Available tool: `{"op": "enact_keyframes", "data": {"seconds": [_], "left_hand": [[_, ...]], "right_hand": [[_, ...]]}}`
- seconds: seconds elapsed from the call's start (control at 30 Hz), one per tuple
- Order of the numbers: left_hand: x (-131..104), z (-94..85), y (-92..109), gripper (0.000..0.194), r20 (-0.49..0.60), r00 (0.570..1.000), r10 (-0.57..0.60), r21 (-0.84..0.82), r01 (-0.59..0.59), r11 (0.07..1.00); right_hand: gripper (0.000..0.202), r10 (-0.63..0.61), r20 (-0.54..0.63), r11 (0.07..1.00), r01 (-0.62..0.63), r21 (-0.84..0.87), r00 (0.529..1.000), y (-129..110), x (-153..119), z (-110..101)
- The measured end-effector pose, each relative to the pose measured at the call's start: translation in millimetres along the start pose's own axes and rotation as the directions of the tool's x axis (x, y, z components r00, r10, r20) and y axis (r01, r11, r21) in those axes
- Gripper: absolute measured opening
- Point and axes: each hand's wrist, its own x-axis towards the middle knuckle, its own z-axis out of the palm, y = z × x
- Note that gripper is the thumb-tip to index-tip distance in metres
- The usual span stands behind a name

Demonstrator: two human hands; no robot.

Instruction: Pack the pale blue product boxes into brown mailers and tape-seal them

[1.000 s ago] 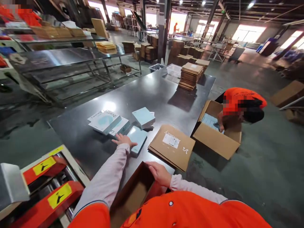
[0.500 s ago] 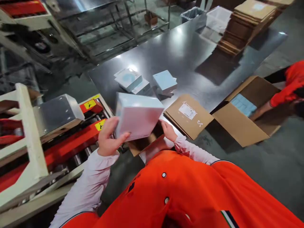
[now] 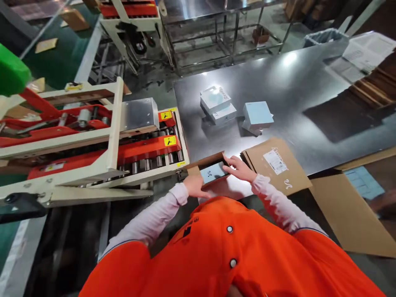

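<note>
A small open cardboard box [image 3: 206, 159] sits at the table's near edge, close to my body. Inside it lies a pale blue box [image 3: 213, 172] with a dark squiggle on top. My left hand [image 3: 194, 186] grips the cardboard box at its left end, thumb along the near side, some fingers hidden. At the opposite end, my right hand [image 3: 239, 168] pinches the right edge, fingertips at the opening. Flat folded cartons [image 3: 278, 165] with a white label lie just right of my right hand.
Farther back on the metal table [image 3: 272, 78] are stacked white boxes [image 3: 216, 103] and a pale blue box [image 3: 259, 113]. A roller conveyor [image 3: 148, 163] adjoins on the left. At right stands a large open carton [image 3: 349, 210] holding blue boxes; a cardboard stack [image 3: 374, 88] is behind.
The pale box that my left hand held in the air is now down inside the cardboard box. My left hand has moved onto that box's left end. The view has swung left.
</note>
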Motion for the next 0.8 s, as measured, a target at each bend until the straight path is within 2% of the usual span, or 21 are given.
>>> {"op": "enact_keyframes", "data": {"seconds": [0.03, 0.1, 0.17, 0.2, 0.23, 0.27, 0.3, 0.33, 0.37, 0.4, 0.43, 0.47, 0.5, 0.57, 0.6, 0.67, 0.73, 0.8], "left_hand": [[7.1, -2.6, -0.4, 0.072, 0.043, 0.999, 0.014, 0.002, -0.014, 1.0], [17.2, -7.7, -5.7, 0.072, 0.085, 0.996, 0.037, -0.035, -0.034, 0.999], [21.5, -11.2, -13.6, 0.071, 0.045, 0.998, 0.042, -0.09, -0.038, 0.995], [22.1, -12.5, -17.1, 0.07, 0.002, 1.0, 0.015, -0.105, -0.014, 0.994], [22.0, -13.7, -19.9, 0.07, -0.058, 0.998, -0.037, -0.106, 0.031, 0.994], [21.4, -14.8, -21.5, 0.069, -0.136, 0.986, -0.094, -0.09, 0.082, 0.993], [20.6, -15.8, -21.8, 0.066, -0.233, 0.961, -0.146, -0.063, 0.135, 0.989], [19.5, -16.1, -20.9, 0.062, -0.35, 0.918, -0.189, -0.036, 0.188, 0.982], [18.3, -15.3, -18.9, 0.061, -0.467, 0.857, -0.217, -0.021, 0.235, 0.972], [17.1, -12.7, -16.1, 0.064, -0.56, 0.795, -0.234, -0.019, 0.27, 0.963], [16.0, -8.0, -12.8, 0.074, -0.61, 0.754, -0.244, -0.022, 0.291, 0.956], [15.2, -1.1, -9.5, 0.088, -0.617, 0.745, -0.252, -0.023, 0.303, 0.953], [14.9, 7.5, -6.5, 0.102, -0.589, 0.767, -0.254, -0.016, 0.303, 0.953], [17.6, 25.1, -3.0, 0.12, -0.472, 0.855, -0.214, 0.027, 0.257, 0.966], [21.2, 31.3, -3.0, 0.121, -0.429, 0.884, -0.186, 0.047, 0.227, 0.973], [33.0, 32.7, -6.0, 0.108, -0.429, 0.891, -0.147, 0.058, 0.19, 0.98], [48.6, 19.2, -10.1, 0.088, -0.528, 0.836, -0.152, 0.027, 0.196, 0.98], [63.0, -0.4, -11.3, 0.074, -0.66, 0.725, -0.197, -0.051, 0.218, 0.975]], "right_hand": [[0.053, -0.05, 0.121, 0.998, 0.054, -0.03, 0.991, -1.1, 11.4, -4.7], [0.054, -0.09, 0.345, 0.993, 0.109, -0.035, 0.934, -2.0, 34.4, -9.9], [0.055, -0.054, 0.484, 0.997, 0.076, -0.026, 0.874, 0.5, 51.5, -10.3], [0.055, -0.012, 0.474, 0.998, 0.038, -0.046, 0.881, 3.2, 56.5, -8.7], [0.056, 0.043, 0.4, 0.996, -0.01, -0.084, 0.915, 6.9, 58.9, -6.0], [0.061, 0.106, 0.266, 0.989, -0.074, -0.128, 0.958, 11.2, 58.9, -2.0], [0.068, 0.171, 0.101, 0.976, -0.154, -0.156, 0.98, 16.0, 56.8, 2.9], [0.079, 0.237, -0.057, 0.959, -0.243, -0.146, 0.97, 20.8, 53.0, 8.5], [0.091, 0.304, -0.167, 0.942, -0.321, -0.092, 0.938, 25.3, 47.9, 14.3], [0.104, 0.371, -0.204, 0.925, -0.38, -0.003, 0.906, 29.1, 41.9, 19.9], [0.114, 0.433, -0.18, 0.901, -0.419, 0.11, 0.883, 31.9, 35.4, 25.0], [0.121, 0.481, -0.106, 0.864, -0.45, 0.227, 0.87, 33.6, 28.6, 29.4], [0.125, 0.509, 0.002, 0.813, -0.481, 0.329, 0.861, 34.2, 22.0, 33.2], [0.121, 0.527, 0.202, 0.687, -0.554, 0.47, 0.825, 33.4, 11.3, 40.0], [0.114, 0.539, 0.262, 0.623, -0.589, 0.515, 0.8, 32.7, 8.5, 43.3], [0.097, 0.595, 0.266, 0.524, -0.617, 0.587, 0.759, 32.7, 12.5, 49.4], [0.084, 0.666, 0.158, 0.485, -0.584, 0.651, 0.729, 35.6, 34.0, 51.7], [0.077, 0.697, 0.024, 0.511, -0.519, 0.685, 0.717, 41.1, 75.5, 46.5]]}}
